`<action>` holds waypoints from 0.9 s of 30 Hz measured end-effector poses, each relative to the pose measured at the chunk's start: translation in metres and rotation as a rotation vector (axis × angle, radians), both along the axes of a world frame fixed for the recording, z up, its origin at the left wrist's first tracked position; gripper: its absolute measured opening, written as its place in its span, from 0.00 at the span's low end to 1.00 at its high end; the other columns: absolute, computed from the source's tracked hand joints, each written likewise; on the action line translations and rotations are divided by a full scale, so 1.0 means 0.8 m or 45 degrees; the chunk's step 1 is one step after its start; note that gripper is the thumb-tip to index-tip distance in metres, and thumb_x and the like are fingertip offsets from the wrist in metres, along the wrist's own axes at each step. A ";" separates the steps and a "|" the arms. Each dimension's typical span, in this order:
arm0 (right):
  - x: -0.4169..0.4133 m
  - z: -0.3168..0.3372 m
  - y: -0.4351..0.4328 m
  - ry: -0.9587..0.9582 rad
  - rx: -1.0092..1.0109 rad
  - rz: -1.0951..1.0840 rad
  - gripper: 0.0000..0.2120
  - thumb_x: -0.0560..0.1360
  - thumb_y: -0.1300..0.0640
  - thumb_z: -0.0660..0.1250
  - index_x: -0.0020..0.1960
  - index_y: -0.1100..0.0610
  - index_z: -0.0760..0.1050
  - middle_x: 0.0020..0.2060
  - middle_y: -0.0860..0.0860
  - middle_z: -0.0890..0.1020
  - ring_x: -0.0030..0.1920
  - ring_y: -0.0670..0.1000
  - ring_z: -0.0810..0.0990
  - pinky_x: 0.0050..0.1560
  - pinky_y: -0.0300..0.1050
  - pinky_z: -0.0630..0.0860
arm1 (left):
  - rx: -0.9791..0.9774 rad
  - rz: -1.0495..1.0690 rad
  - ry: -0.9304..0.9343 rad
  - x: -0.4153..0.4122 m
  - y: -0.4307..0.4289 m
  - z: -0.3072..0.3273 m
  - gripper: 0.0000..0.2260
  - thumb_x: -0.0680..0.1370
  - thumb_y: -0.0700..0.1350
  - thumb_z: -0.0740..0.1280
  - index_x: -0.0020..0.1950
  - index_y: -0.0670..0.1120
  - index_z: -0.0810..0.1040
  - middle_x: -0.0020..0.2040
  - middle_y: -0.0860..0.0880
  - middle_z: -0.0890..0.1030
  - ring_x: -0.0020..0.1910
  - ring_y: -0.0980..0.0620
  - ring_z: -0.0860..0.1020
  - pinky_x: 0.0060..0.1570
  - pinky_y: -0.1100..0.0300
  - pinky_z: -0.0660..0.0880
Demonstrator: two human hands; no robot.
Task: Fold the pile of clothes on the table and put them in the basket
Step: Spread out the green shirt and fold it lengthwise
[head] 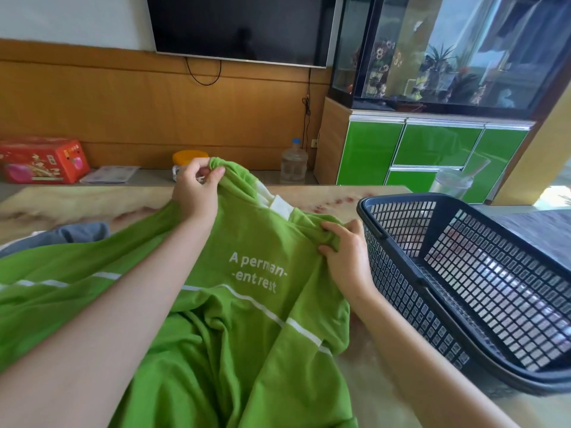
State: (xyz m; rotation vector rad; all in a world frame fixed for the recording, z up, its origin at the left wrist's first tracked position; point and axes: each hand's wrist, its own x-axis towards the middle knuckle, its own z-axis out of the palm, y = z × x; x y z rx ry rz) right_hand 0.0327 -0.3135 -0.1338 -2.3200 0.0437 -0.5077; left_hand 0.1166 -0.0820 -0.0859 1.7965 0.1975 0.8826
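Across the table [92, 199], the green shirt [247, 304] lies print up, collar toward the far edge, hem toward the near one, long axis far to near. The left hand [197, 193] pinches one shoulder, the right hand [346, 254] grips the other. Best pull both taut and level before folding; the basket [417, 197] stands at the right edge.

Views: one, worn on the head.
Position: set above the near edge of the table [92, 202].
Direction: aimed forward and down.
Nearness: close; the left hand [194, 189] and right hand [346, 251] are framed centrally, both gripping the green shirt [247, 304].
Field: wide-angle; the basket [398, 282] is cut off at the right, the television [241, 26] at the top.
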 end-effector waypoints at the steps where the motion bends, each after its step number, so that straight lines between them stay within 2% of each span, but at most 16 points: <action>1: 0.004 -0.006 -0.001 0.067 -0.049 -0.001 0.24 0.72 0.70 0.68 0.66 0.58 0.73 0.52 0.52 0.67 0.52 0.51 0.71 0.58 0.32 0.62 | 0.105 0.058 0.063 0.002 0.004 -0.007 0.08 0.73 0.44 0.70 0.52 0.47 0.80 0.47 0.50 0.79 0.47 0.49 0.75 0.52 0.54 0.72; 3: 0.007 -0.026 -0.003 0.316 -0.163 -0.005 0.25 0.73 0.70 0.67 0.68 0.56 0.72 0.59 0.55 0.67 0.60 0.58 0.72 0.66 0.43 0.66 | 0.265 0.082 0.323 0.008 0.020 -0.035 0.14 0.73 0.45 0.70 0.58 0.51 0.77 0.57 0.48 0.79 0.56 0.46 0.75 0.61 0.48 0.69; 4: 0.006 -0.037 -0.006 0.450 -0.192 0.000 0.25 0.73 0.67 0.68 0.68 0.55 0.71 0.64 0.57 0.66 0.63 0.61 0.70 0.69 0.48 0.65 | 0.274 0.000 0.493 0.007 0.027 -0.049 0.19 0.74 0.49 0.70 0.64 0.52 0.73 0.62 0.46 0.77 0.61 0.44 0.73 0.64 0.46 0.66; 5: 0.002 -0.045 -0.009 0.544 -0.182 0.011 0.26 0.73 0.63 0.69 0.69 0.53 0.70 0.66 0.58 0.65 0.65 0.61 0.68 0.70 0.50 0.64 | 0.291 -0.120 0.665 0.004 0.030 -0.061 0.26 0.74 0.55 0.69 0.70 0.53 0.68 0.67 0.45 0.73 0.65 0.43 0.71 0.66 0.45 0.65; 7: -0.005 -0.051 -0.017 0.583 -0.088 0.035 0.29 0.73 0.55 0.71 0.71 0.53 0.67 0.67 0.58 0.66 0.66 0.58 0.69 0.69 0.47 0.63 | 0.615 -0.308 0.898 -0.007 0.023 -0.072 0.32 0.74 0.64 0.62 0.75 0.55 0.59 0.72 0.45 0.67 0.70 0.41 0.65 0.68 0.44 0.61; 9: -0.011 -0.052 -0.023 0.582 -0.013 0.048 0.31 0.72 0.51 0.71 0.73 0.53 0.65 0.66 0.57 0.68 0.65 0.57 0.70 0.67 0.45 0.64 | 0.999 -0.413 0.946 -0.022 0.010 -0.071 0.34 0.73 0.69 0.56 0.76 0.58 0.55 0.77 0.47 0.56 0.75 0.43 0.53 0.71 0.38 0.50; 11: -0.016 -0.054 -0.027 0.628 0.050 0.069 0.35 0.71 0.49 0.73 0.74 0.52 0.62 0.66 0.57 0.68 0.66 0.57 0.70 0.66 0.47 0.66 | 1.211 -0.529 0.898 -0.042 -0.007 -0.068 0.34 0.72 0.70 0.52 0.75 0.61 0.52 0.78 0.48 0.43 0.76 0.46 0.40 0.70 0.36 0.40; 13: -0.019 -0.058 -0.030 0.664 0.096 0.095 0.39 0.69 0.47 0.74 0.75 0.50 0.59 0.67 0.56 0.70 0.66 0.56 0.70 0.65 0.49 0.68 | 1.334 -0.682 0.904 -0.061 -0.023 -0.074 0.34 0.71 0.71 0.49 0.75 0.63 0.50 0.76 0.49 0.36 0.75 0.47 0.34 0.69 0.37 0.34; 14: -0.022 -0.061 -0.030 0.677 0.116 0.102 0.41 0.68 0.47 0.74 0.75 0.50 0.58 0.67 0.55 0.70 0.67 0.56 0.69 0.66 0.50 0.68 | 1.391 -0.748 0.985 -0.069 -0.027 -0.081 0.34 0.71 0.72 0.49 0.75 0.63 0.49 0.76 0.50 0.35 0.74 0.48 0.34 0.68 0.38 0.32; 16: -0.029 -0.066 -0.032 0.693 0.180 0.118 0.42 0.68 0.50 0.76 0.75 0.50 0.58 0.66 0.54 0.72 0.65 0.55 0.72 0.66 0.52 0.70 | 1.500 -0.778 1.231 -0.082 -0.029 -0.094 0.33 0.73 0.72 0.49 0.75 0.62 0.47 0.77 0.50 0.38 0.75 0.49 0.36 0.69 0.38 0.32; 18: -0.040 -0.069 -0.032 0.666 0.267 0.136 0.38 0.68 0.56 0.75 0.74 0.51 0.62 0.62 0.54 0.77 0.60 0.52 0.76 0.63 0.51 0.73 | 1.569 -0.678 1.403 -0.086 -0.027 -0.101 0.33 0.74 0.71 0.48 0.76 0.61 0.47 0.78 0.48 0.42 0.76 0.47 0.41 0.69 0.36 0.35; 20: -0.053 -0.071 -0.033 0.632 0.316 0.143 0.36 0.69 0.58 0.75 0.73 0.50 0.64 0.60 0.54 0.77 0.58 0.52 0.77 0.61 0.51 0.75 | 1.605 -0.591 1.328 -0.088 -0.035 -0.095 0.31 0.76 0.68 0.51 0.76 0.58 0.51 0.78 0.46 0.45 0.77 0.44 0.45 0.70 0.37 0.39; 22: -0.068 -0.069 -0.033 0.630 0.362 0.159 0.36 0.69 0.58 0.74 0.73 0.49 0.63 0.61 0.54 0.77 0.58 0.51 0.77 0.60 0.50 0.75 | 1.472 -0.615 1.149 -0.099 -0.050 -0.079 0.27 0.78 0.62 0.56 0.76 0.55 0.58 0.78 0.45 0.49 0.76 0.46 0.49 0.72 0.39 0.43; 24: -0.084 -0.069 -0.034 0.636 0.384 0.165 0.35 0.69 0.55 0.74 0.72 0.50 0.64 0.61 0.54 0.77 0.59 0.52 0.77 0.61 0.51 0.75 | 1.321 -0.682 0.994 -0.120 -0.065 -0.061 0.24 0.79 0.58 0.58 0.74 0.53 0.62 0.76 0.47 0.58 0.75 0.48 0.56 0.73 0.42 0.48; 27: -0.120 -0.061 -0.031 0.667 0.418 0.165 0.31 0.71 0.54 0.73 0.71 0.53 0.66 0.57 0.51 0.78 0.57 0.51 0.78 0.59 0.52 0.76 | 1.155 -0.846 0.912 -0.170 -0.077 -0.042 0.20 0.78 0.57 0.61 0.69 0.52 0.71 0.68 0.49 0.73 0.67 0.50 0.70 0.68 0.52 0.63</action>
